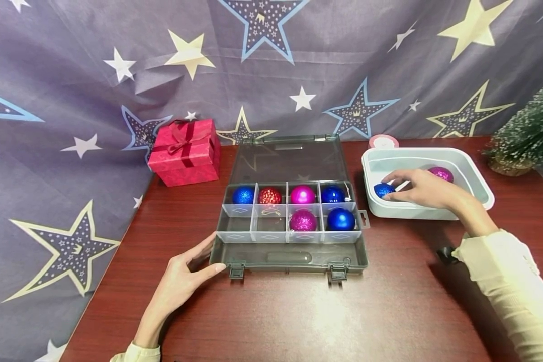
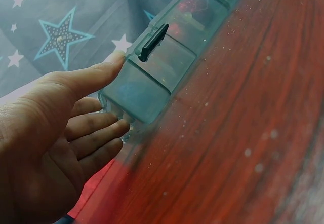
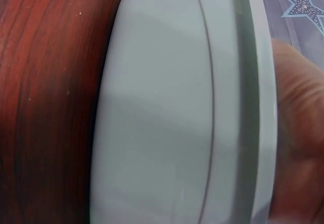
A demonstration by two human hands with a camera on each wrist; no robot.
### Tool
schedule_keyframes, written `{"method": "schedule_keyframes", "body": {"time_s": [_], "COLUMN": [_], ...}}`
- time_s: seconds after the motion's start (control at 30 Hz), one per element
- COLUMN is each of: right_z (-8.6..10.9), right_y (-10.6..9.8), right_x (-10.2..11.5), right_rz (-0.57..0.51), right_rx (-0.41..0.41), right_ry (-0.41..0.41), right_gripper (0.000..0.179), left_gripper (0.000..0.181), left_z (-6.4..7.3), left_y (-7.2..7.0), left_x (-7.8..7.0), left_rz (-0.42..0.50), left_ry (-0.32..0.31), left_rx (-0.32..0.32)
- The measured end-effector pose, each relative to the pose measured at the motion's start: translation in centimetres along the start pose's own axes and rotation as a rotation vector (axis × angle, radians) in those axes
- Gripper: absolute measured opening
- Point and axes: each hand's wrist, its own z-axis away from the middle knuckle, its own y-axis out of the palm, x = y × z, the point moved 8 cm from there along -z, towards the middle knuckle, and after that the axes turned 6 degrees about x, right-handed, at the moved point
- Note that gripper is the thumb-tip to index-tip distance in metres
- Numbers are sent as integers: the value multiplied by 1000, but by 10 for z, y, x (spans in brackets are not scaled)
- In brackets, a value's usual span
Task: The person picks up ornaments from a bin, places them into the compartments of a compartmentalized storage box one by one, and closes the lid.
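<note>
In the head view, my right hand (image 1: 423, 187) reaches into a white plastic basin (image 1: 472, 166) and pinches a blue glitter Christmas ball (image 1: 383, 190) between thumb and fingers. A purple glitter ball (image 1: 441, 174) lies behind that hand. The basin's wall (image 3: 157, 102) hides most of the right hand (image 3: 298, 133) in the right wrist view. My left hand (image 1: 177, 281) touches the front left corner of a dark clear divided box (image 1: 289, 259), thumb and fingers extended (image 2: 76, 127). Blue, red, pink and purple balls sit in its compartments; the front row's two left ones hold none.
The box's lid (image 1: 289, 161) stands opened toward the back. A red gift box (image 1: 184, 153) with a ribbon is at the back left. A small frosted tree (image 1: 531, 125) stands at the right, and a round pink-and-white item (image 1: 383, 141) is behind the basin.
</note>
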Motion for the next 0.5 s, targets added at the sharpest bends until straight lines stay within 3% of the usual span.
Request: {"method": "schedule_keyframes", "body": {"time_s": [0.5], "right_z": [13], "right_y": [-10], "right_x": [7], "right_rz": [-29], "right_rx": [-61], "right_ry": [27], "right_gripper": [48], "left_gripper": [69], "left_z": [1], "left_y": [0], "left_x": [2], "left_rz": [-17], "left_ry": [-14], "left_rx": [6]}}
